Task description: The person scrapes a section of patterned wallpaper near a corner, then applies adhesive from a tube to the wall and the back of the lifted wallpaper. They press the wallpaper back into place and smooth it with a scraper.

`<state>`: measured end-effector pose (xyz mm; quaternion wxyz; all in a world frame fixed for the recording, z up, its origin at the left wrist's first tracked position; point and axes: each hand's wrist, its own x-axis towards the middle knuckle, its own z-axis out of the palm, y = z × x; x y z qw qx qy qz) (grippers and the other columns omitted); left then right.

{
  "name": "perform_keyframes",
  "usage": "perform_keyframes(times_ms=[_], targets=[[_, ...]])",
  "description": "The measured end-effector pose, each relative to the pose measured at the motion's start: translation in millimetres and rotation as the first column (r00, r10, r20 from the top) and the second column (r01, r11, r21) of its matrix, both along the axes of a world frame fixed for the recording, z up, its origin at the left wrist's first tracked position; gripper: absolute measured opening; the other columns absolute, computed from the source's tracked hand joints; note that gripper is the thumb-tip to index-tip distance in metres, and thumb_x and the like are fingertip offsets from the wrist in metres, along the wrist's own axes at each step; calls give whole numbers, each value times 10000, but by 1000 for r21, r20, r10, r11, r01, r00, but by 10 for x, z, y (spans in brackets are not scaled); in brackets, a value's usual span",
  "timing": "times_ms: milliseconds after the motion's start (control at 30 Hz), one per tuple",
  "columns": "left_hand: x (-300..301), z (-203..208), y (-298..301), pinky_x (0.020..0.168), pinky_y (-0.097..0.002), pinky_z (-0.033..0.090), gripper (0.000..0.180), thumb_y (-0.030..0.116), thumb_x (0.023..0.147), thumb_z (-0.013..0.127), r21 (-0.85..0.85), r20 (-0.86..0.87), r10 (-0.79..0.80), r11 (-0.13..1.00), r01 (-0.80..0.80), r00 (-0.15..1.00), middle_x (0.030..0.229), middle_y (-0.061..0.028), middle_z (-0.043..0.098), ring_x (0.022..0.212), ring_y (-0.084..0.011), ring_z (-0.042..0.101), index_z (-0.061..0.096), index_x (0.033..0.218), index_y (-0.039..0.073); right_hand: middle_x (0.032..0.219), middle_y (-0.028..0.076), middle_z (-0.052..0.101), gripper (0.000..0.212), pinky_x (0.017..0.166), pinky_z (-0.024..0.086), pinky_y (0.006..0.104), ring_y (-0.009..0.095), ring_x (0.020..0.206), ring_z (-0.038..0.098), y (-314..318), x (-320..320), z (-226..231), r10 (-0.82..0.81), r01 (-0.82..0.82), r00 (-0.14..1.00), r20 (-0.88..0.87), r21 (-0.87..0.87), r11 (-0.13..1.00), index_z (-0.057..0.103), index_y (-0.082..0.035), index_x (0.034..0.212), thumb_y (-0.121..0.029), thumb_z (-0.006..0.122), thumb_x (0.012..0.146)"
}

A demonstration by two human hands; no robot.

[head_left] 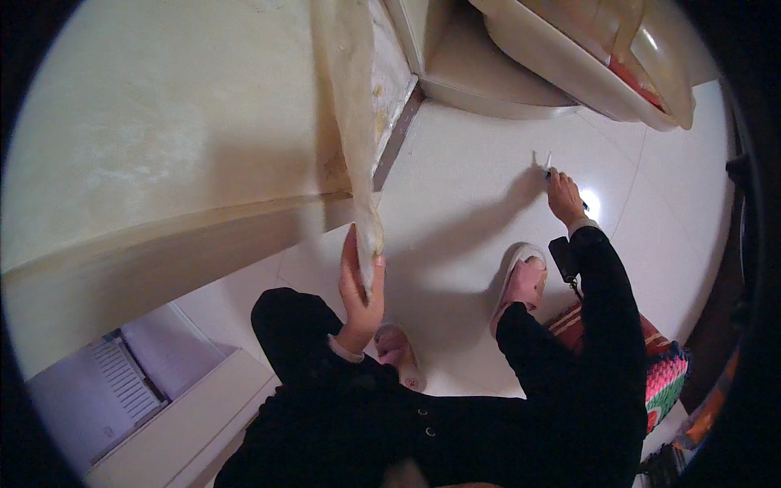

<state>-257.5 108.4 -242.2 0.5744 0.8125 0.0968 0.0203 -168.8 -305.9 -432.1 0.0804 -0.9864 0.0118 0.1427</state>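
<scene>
My left hand (355, 305) is closed round the lower end of a pale, stained sheet (355, 130), with fingers on one side and thumb on the other. The sheet hangs along the edge of a large cream panel (171, 89) with brownish marks. Away to the right, my right hand (565, 198) is closed on a small slim tool (548, 164). A whitish tip sticks out past its fingers and a dark end shows at the other side; its exact kind is too small to make out. A black box (562, 256) hangs by the right wrist.
Pale floor tiles (455, 179) lie below, with my pink slippers (525, 281) on them. A beige moulded object (569, 61) stands at the far right. A woven, colourful seat (667, 374) is at the lower right, an open white compartment (130, 390) at the lower left.
</scene>
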Motion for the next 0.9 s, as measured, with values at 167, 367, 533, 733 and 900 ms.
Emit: perform_keyframes(times_ms=[167,367,533,733,900], targets=[[30,-133,-42,1014,-367,414,544,47,921,614,123,42,-129,985,123,991,1349,-185,519,1209,-261,534,389,1411,-26,1101,202,633,297,911,483,455,363,1051,600,184,127,146,51,-42,989,142,-66,997,603,-11,1133,-98,569,851],[54,-138,-124,936,-323,440,413,66,950,572,157,77,-133,980,120,988,1197,-128,563,1070,-190,551,433,1324,-44,1007,190,668,242,876,510,437,359,985,624,1125,671,268,195,-309,919,343,318,896,653,-32,1057,-142,589,851],[83,-147,-114,923,-322,445,421,78,937,601,232,89,-160,963,136,983,1164,-133,581,1046,-198,566,446,1310,-44,1064,193,661,259,915,494,445,362,1024,618,1516,384,331,259,-233,966,3,449,863,663,-53,1086,-175,580,873],[103,-202,-149,991,-408,429,530,87,878,673,290,66,-202,941,175,977,1288,-219,527,1178,-354,536,440,1340,-26,1119,161,656,368,935,477,384,275,1063,612,1813,657,1435,103,-169,985,136,850,499,594,-11,1220,-264,561,954],[257,-302,-259,1022,-445,405,637,115,796,739,420,111,-274,884,205,955,1335,-234,469,1229,-414,473,440,1350,15,1199,122,627,469,964,445,367,208,1121,581,2050,989,2718,-47,-269,961,273,960,75,508,-9,1318,-336,529,983]])
